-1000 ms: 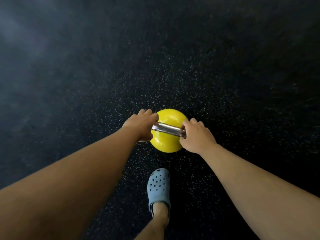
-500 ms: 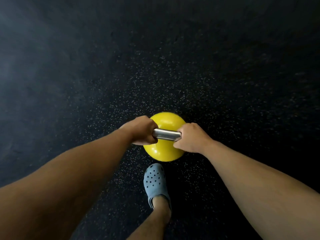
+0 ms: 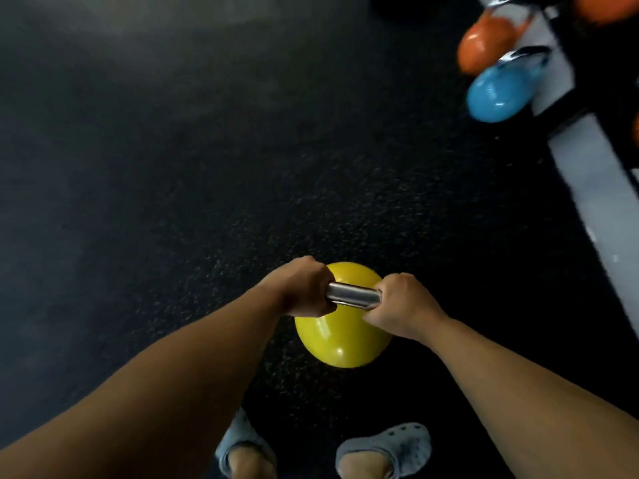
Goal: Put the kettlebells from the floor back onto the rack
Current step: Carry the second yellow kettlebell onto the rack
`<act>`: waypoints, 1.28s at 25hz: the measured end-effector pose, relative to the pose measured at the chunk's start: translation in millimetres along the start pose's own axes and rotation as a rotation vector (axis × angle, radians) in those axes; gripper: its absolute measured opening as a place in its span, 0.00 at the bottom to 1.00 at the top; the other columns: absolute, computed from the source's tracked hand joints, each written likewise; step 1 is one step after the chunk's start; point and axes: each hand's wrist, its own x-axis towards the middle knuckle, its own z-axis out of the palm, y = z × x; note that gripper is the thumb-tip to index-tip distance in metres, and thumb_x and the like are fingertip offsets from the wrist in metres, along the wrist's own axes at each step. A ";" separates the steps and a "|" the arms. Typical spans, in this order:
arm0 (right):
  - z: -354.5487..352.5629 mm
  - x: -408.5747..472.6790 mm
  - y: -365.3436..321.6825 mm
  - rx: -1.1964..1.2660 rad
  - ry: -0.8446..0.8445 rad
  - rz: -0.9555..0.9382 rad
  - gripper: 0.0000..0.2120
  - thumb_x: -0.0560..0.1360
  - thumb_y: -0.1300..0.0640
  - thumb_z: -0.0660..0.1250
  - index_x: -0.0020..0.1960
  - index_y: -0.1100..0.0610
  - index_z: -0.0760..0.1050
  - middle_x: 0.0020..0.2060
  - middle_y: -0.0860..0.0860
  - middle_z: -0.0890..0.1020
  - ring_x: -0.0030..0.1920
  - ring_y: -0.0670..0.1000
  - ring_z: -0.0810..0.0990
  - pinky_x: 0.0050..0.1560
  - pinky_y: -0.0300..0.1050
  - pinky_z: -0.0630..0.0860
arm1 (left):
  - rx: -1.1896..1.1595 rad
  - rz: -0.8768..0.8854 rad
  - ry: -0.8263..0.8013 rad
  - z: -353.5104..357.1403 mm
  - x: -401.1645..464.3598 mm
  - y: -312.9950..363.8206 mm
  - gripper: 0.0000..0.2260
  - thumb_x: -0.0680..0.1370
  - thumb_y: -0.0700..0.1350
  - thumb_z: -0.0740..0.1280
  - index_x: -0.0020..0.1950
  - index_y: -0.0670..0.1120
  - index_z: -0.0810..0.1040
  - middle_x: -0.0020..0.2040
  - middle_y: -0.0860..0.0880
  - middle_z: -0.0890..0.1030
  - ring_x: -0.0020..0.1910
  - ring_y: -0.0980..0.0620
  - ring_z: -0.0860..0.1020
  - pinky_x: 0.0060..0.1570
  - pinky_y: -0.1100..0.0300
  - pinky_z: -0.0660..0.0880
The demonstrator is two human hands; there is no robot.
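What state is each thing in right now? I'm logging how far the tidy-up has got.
yellow kettlebell: gripped by its steel handle, not on the rack.
left hand: closed on the handle.
right hand: closed on the handle.
orange kettlebell: blurred, by the rack.
blue kettlebell: blurred, beside the orange one.

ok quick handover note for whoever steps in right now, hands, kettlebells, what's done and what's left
Left hand and right hand: both shut on the steel handle of the round yellow kettlebell, held in front of the feet.
Rack: upper right, blurred; an orange kettlebell and a blue kettlebell sit by it.
Done: yellow one gripped.
Left: carry it over to the rack and set it there.
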 end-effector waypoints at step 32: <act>-280.6 -251.2 552.2 0.314 0.884 0.997 0.14 0.68 0.52 0.67 0.53 0.53 0.81 0.49 0.57 0.84 0.52 0.62 0.81 0.47 0.48 0.78 | 0.604 1.088 0.102 -31.6 371.4 729.0 0.13 0.74 0.51 0.66 0.57 0.51 0.79 0.53 0.42 0.83 0.52 0.36 0.82 0.47 0.49 0.78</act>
